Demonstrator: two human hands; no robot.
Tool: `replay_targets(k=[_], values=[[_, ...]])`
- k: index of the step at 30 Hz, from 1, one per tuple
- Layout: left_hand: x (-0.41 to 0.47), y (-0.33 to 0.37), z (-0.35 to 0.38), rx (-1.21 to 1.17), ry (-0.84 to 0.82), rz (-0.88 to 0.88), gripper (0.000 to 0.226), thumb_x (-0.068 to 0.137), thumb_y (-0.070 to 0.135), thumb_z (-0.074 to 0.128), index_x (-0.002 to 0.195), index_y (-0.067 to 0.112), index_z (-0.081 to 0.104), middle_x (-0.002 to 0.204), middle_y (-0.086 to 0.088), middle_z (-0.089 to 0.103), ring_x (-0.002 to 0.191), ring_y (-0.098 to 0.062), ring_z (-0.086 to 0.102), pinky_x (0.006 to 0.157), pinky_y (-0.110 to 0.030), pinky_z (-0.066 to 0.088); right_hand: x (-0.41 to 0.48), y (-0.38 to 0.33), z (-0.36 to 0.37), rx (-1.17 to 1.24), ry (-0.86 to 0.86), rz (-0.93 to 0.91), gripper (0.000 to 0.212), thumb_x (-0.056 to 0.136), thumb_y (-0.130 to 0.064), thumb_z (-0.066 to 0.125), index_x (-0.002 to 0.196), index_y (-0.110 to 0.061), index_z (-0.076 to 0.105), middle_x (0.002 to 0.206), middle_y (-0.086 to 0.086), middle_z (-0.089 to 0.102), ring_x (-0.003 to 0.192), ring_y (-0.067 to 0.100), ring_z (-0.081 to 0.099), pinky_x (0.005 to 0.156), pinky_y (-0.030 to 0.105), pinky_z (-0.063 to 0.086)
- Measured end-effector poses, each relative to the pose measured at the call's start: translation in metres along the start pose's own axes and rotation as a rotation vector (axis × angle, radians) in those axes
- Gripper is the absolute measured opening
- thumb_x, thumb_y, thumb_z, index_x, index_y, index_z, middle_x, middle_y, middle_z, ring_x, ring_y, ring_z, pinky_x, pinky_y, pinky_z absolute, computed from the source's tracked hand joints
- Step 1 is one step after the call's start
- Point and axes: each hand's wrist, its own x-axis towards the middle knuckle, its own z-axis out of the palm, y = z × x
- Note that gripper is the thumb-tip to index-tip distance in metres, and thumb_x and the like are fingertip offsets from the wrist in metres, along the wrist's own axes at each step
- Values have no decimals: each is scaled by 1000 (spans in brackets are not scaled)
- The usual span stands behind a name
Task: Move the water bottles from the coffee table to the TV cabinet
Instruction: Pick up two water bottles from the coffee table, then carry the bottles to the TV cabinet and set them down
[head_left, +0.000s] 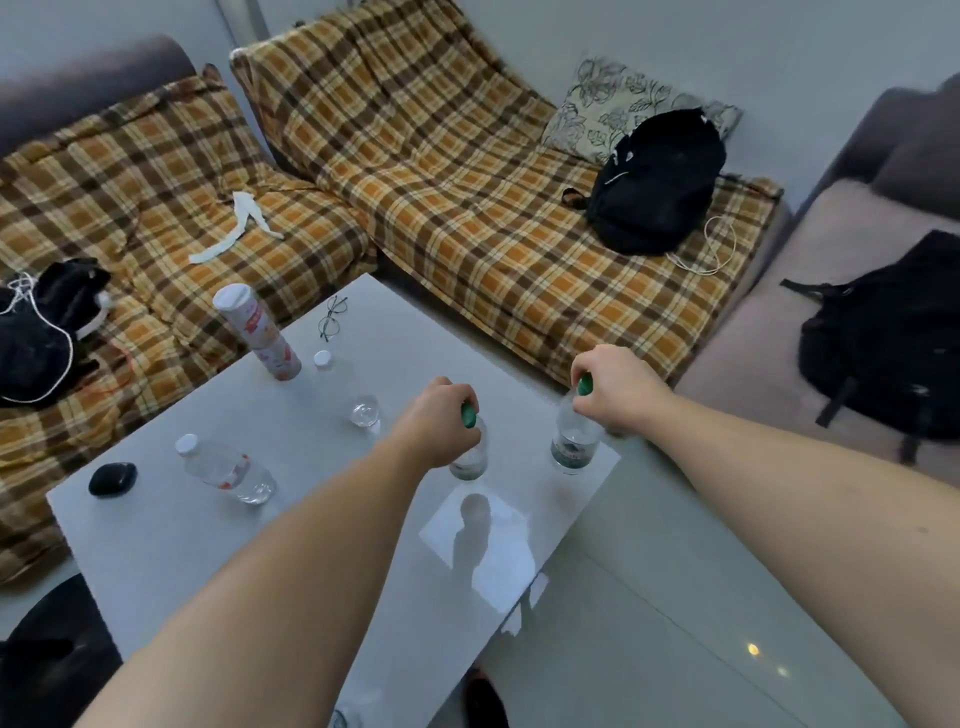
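At the far left edge of the white coffee-table surface lies a small black oval object, and just beside it a clear water bottle with a white cap stands leaning in the wide-angle view, untouched. Behind it rises a tall snack canister with a white lid, with a loose white cap near its base and a pair of glasses further back. A small clear glass sits towards the middle. Next comes the left hand, its grip closed from above around the neck of a green-capped bottle; the cap peeks out between the fingers and the bottle's body hangs below the hand, its base at or just above the surface, which one I cannot tell. Right of that, near the table's corner, the right hand is likewise closed around the top of a second green-capped bottle, the green cap showing at the fingertips and the labelled body beneath the grip. Beyond the surface, a plaid-covered sofa carries a black backpack.
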Motion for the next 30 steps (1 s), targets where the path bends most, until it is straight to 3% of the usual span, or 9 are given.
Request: replay_targets(k=[6, 11, 14, 20, 23, 26, 30], values=[[-11, 86, 18, 63, -54, 150, 23, 78, 20, 64, 100, 18, 58, 100, -1, 47, 86, -19, 47, 70, -28, 38, -68, 68, -37, -2, 65, 107, 11, 81, -13, 62, 92, -16, 62, 101, 3, 53, 94, 24, 55, 81, 41, 53], [-19, 176, 51, 169, -157, 293, 26, 77, 23, 69, 100, 19, 59, 103, -3, 49, 91, -21, 51, 79, -30, 47, -151, 136, -58, 86, 170, 215, 9, 80, -8, 59, 86, -14, 60, 95, 4, 49, 86, 24, 53, 70, 34, 46], [-25, 239, 77, 216, -205, 428, 22, 76, 24, 67, 95, 21, 57, 98, 0, 48, 86, -19, 51, 73, -28, 44, -210, 182, -68, 129, 228, 323, 10, 80, -9, 61, 89, -13, 63, 93, 3, 49, 88, 26, 55, 75, 35, 48], [-63, 383, 156, 360, -335, 774, 23, 75, 22, 63, 97, 22, 59, 99, -3, 51, 85, -23, 53, 74, -32, 48, -369, 265, -70, 227, 379, 683, 17, 75, -7, 62, 90, -13, 69, 99, 6, 63, 92, 25, 59, 81, 35, 50], [-108, 450, 202, 410, -412, 954, 22, 74, 21, 60, 97, 22, 59, 99, -3, 47, 88, -28, 54, 81, -38, 50, -462, 290, -57, 269, 453, 911, 19, 73, -7, 63, 88, -17, 70, 96, 2, 65, 89, 24, 60, 74, 32, 50], [-171, 513, 248, 441, -480, 1184, 24, 75, 20, 57, 99, 20, 61, 100, -5, 46, 89, -31, 56, 74, -35, 47, -562, 298, -37, 282, 505, 1118, 16, 74, -9, 65, 87, -17, 69, 94, 1, 64, 86, 22, 59, 70, 31, 48], [-270, 576, 298, 463, -578, 1451, 29, 76, 17, 58, 106, 18, 60, 107, -6, 48, 90, -31, 59, 77, -38, 52, -682, 278, -5, 307, 586, 1376, 12, 72, -10, 66, 82, -16, 66, 95, 2, 62, 91, 23, 59, 78, 35, 51]])
